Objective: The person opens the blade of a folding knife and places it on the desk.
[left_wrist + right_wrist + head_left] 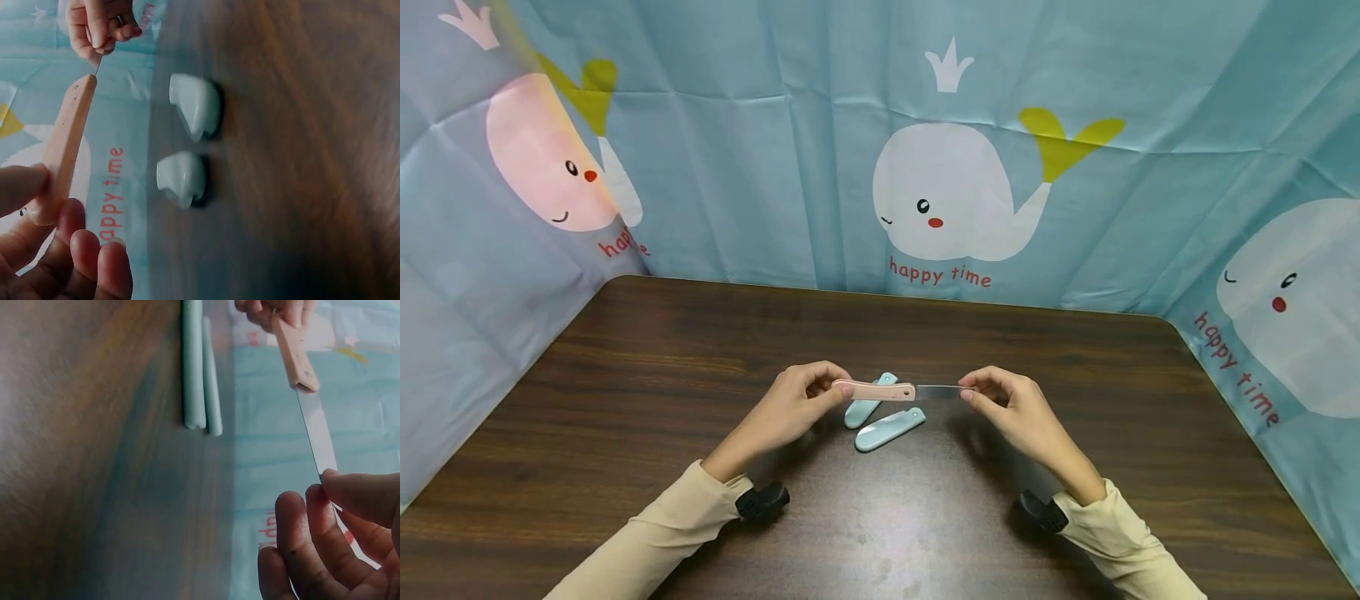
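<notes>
A knife with a pale pink handle [880, 391] and a thin straight blade [319, 431] is held level above the table between both hands. My left hand [790, 407] pinches the rear end of the handle between thumb and fingers. Near its tip, the blade is pinched by the thumb and finger of my right hand [1017, 410]. Below the knife lie two pale blue folded knives, one nearer [887, 431] and one farther [860, 413]. The pink handle overlaps the farther one in the head view.
The dark wood table [700, 358] reaches back to a light blue curtain [737, 183] printed with whales, which also stands along both sides. Each cream sleeve carries a black wrist camera, one on the left [763, 502] and one on the right [1040, 511].
</notes>
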Tool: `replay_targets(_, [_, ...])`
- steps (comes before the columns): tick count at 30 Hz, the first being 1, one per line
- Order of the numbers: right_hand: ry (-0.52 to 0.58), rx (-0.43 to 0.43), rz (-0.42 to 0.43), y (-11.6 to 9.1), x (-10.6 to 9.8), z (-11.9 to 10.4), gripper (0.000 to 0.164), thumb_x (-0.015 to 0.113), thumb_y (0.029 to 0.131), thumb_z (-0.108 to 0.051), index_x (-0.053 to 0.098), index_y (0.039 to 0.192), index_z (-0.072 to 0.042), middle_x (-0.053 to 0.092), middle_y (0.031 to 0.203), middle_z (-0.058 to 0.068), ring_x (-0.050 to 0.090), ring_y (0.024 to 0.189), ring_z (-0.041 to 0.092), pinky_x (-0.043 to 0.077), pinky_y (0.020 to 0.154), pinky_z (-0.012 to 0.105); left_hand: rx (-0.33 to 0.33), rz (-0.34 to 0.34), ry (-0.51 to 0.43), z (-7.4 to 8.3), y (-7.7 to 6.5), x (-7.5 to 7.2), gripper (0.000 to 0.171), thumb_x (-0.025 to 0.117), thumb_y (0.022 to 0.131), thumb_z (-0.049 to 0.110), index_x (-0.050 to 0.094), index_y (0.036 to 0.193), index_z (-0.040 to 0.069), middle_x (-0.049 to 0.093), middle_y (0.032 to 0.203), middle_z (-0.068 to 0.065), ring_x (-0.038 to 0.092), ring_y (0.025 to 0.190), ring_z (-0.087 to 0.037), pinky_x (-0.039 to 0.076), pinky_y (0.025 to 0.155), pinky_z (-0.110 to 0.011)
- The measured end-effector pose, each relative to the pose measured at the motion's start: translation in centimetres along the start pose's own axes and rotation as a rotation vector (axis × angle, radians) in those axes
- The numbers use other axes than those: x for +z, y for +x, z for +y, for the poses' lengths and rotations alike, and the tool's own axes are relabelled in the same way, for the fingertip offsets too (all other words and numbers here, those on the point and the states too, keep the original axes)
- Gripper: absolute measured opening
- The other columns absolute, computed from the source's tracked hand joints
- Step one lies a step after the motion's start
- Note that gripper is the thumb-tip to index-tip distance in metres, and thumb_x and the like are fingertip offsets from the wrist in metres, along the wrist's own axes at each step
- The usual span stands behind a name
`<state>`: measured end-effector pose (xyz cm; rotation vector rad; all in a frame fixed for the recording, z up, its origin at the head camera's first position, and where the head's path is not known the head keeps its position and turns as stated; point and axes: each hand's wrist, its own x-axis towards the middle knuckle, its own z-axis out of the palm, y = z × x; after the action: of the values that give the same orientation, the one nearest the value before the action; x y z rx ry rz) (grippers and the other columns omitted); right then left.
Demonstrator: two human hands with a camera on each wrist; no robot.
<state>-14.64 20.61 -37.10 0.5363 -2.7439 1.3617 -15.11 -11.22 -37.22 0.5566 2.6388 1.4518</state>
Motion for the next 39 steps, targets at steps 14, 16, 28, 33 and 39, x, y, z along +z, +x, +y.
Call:
replay_targets(14, [0.016,0.034,0.022,5.4,0.3,1.1,0.015,0.066,0.095,-0.01,0.068,0.106,0.0,0.071,0.089,0.021,0.069,0.077,0.035,0.046,0.066,0.022,-0.033,0.018,0.108,-1.2,3.6,-1.0,0.018,0.063,0.098,0.018,0.065,0.11,0.004,0.073,0.093,-0.014,0.057,0.068,-0.014,0.045,0.063,-0.029])
replay_targets(16, [0.013,0.048,0.022,6.0,0.3,1.3,0.016,0.066,0.095,-0.01,0.068,0.107,0.0,0.071,0.09,0.022,0.07,0.079,0.036,0.046,0.067,0.022,-0.04,0.017,0.125,-1.4,4.0,-1.0,0.018,0.063,0.098,0.018,0.065,0.109,0.004,0.073,0.092,-0.013,0.058,0.069,-0.013,0.046,0.064,-0.03])
replay_targets(28, [0.014,0.093,0.042,8.8,1.0,1.8,0.019,0.067,0.095,-0.011,0.068,0.109,0.001,0.073,0.091,0.021,0.071,0.084,0.036,0.047,0.07,0.024,-0.085,0.028,0.221,-2.3,6.3,-1.7,0.02,0.06,0.1,0.019,0.065,0.11,0.004,0.072,0.089,-0.012,0.059,0.07,-0.016,0.045,0.065,-0.029])
replay_targets(33, [0.005,0.103,0.049,9.6,1.3,2.1,0.019,0.067,0.094,-0.009,0.068,0.11,0.001,0.074,0.094,0.02,0.072,0.083,0.028,0.049,0.071,0.023,-0.098,0.029,0.232,-2.7,7.2,-2.0,0.019,0.059,0.1,0.017,0.064,0.111,0.002,0.072,0.09,-0.012,0.062,0.074,-0.018,0.046,0.068,-0.031])
replay_targets(39, [-0.013,0.108,0.057,10.4,1.4,2.8,0.02,0.066,0.094,-0.006,0.067,0.112,0.004,0.073,0.096,0.021,0.072,0.085,0.029,0.049,0.07,0.023,-0.128,0.007,0.238,-2.9,8.2,-2.0,0.021,0.058,0.101,0.019,0.063,0.112,0.003,0.074,0.093,-0.013,0.066,0.081,-0.02,0.049,0.075,-0.035])
